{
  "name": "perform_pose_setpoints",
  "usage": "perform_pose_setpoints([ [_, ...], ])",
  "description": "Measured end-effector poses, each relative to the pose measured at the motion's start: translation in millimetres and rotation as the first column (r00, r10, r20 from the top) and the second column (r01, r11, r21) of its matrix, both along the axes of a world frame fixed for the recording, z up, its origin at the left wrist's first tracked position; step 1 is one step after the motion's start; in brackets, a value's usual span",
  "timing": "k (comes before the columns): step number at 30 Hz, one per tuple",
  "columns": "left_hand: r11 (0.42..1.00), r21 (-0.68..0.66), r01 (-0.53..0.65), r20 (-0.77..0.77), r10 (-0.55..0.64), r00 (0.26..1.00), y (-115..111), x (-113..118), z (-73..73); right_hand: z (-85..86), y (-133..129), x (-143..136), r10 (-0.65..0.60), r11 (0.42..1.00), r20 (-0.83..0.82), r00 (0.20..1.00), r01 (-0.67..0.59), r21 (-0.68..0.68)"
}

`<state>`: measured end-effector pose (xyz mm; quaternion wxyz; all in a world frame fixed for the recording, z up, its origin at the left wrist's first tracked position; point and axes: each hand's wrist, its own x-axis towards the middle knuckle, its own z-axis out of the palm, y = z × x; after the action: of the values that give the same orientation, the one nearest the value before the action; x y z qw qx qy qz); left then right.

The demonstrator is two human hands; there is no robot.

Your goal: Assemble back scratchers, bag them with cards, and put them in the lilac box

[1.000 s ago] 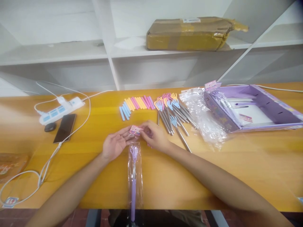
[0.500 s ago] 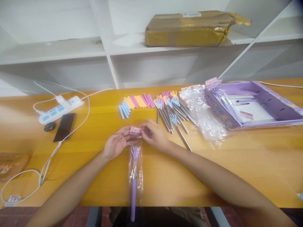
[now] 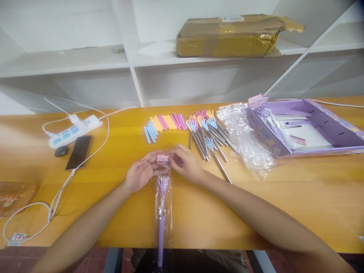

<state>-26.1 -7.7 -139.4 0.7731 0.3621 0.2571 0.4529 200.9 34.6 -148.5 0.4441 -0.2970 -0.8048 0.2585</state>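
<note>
A purple back scratcher (image 3: 161, 235) lies in a clear plastic bag (image 3: 168, 206), hand-shaped end toward me-away side and handle hanging past the table's near edge. At the bag's top is a small pink printed header card (image 3: 163, 159). My left hand (image 3: 141, 172) holds the card's left side, its fingers partly behind it. With thumb and fingers, my right hand (image 3: 186, 162) pinches the card's right side. Beyond my hands lie several metal-rod back scratchers (image 3: 209, 131) with blue, yellow and pink heads. Beside them are coloured handle tubes (image 3: 165, 122) in a row.
Clear plastic bags (image 3: 244, 138) are heaped against a purple box (image 3: 284, 142) on the right. To the left are a power strip (image 3: 72, 132), a mouse (image 3: 61, 151), a phone (image 3: 79, 152) and white cables. A taped parcel (image 3: 227, 38) sits on the shelf behind.
The view has shifted slightly. Both hands keep their places at the header card, and the bagged back scratcher lies as before.
</note>
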Motion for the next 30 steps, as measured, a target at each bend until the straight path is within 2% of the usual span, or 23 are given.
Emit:
perform_pose_setpoints([
  [8,0.999,-0.015,-0.031,-0.028,0.03,0.999,-1,-1,2.5,-2.7,-4,-3,0.068,0.998,0.015,0.998,-0.068,-0.003],
  [22,0.995,0.076,-0.066,-0.004,0.067,0.998,-4,3,6.2,-4.0,-5,-8,0.039,0.998,-0.081,0.996,-0.043,-0.044],
  [26,0.986,0.099,-0.133,-0.08,0.141,0.987,-6,5,0.3,-6.8,-7,-9,-0.013,0.995,-0.103,0.995,0.002,-0.101],
  [28,0.989,0.092,-0.113,-0.177,0.128,0.976,-6,6,-6.2,-7.9,-7,-8,-0.045,0.992,-0.123,0.991,0.031,-0.12],
  [30,0.994,0.087,-0.064,-0.313,0.089,0.946,-4,4,-13.5,-7.8,-5,-7,-0.074,0.995,-0.106,0.992,0.067,-0.069],
])
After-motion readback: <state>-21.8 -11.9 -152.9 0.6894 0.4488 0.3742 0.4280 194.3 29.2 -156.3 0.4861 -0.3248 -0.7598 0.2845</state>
